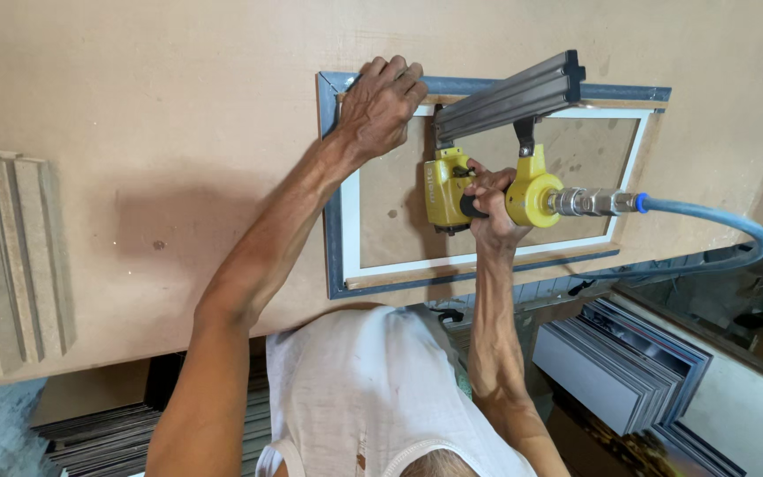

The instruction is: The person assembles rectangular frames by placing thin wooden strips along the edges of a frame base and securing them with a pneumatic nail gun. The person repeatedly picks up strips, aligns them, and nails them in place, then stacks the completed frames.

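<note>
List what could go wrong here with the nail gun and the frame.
1. The left hand presses the frame corner close to the yellow nail gun held by the right hand; a stray fastener might hit fingers.
2. The blue air hose loops off the table edge and could snag, jerking the tool.

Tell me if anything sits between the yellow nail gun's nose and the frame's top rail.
Nothing visible does. The right hand holds the yellow nail gun inside the frame, while the left hand presses the top left corner, off to the side of the gun.
</note>
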Tool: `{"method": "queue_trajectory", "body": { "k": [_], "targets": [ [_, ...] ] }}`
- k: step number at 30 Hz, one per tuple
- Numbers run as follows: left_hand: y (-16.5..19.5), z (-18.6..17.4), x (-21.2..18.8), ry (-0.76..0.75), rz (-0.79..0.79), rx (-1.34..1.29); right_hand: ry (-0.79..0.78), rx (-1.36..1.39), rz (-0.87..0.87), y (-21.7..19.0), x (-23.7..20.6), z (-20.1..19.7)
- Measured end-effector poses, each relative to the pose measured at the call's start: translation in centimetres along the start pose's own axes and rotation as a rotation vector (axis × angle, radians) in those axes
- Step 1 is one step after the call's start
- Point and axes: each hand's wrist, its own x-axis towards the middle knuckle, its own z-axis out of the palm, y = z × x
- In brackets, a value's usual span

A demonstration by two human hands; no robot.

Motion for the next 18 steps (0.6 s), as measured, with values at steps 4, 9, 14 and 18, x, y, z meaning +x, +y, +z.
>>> {"method": "queue_trajectory", "body": {
  "k": [4,9,14,18],
  "targets": [
    [0.4,0.6,0.0,0.029,0.014,0.009,0.037,0.033,-0.002,0.0,-0.3,-0.5],
    [0.4,1.7,-0.3,0.051,0.003,-0.005,0.088,0.044,0.012,0.0,-0.9,-1.0],
    [0.7,1.4,0.2,-0.004,-0.030,-0.024,0.049,0.075,0.006,1.2,-1.3,-3.6],
    [0.9,-1.0,-0.6,0.047,0.009,0.141,0.057,0.173,0.006,2.6,0.2,-7.0]
  ]
}}
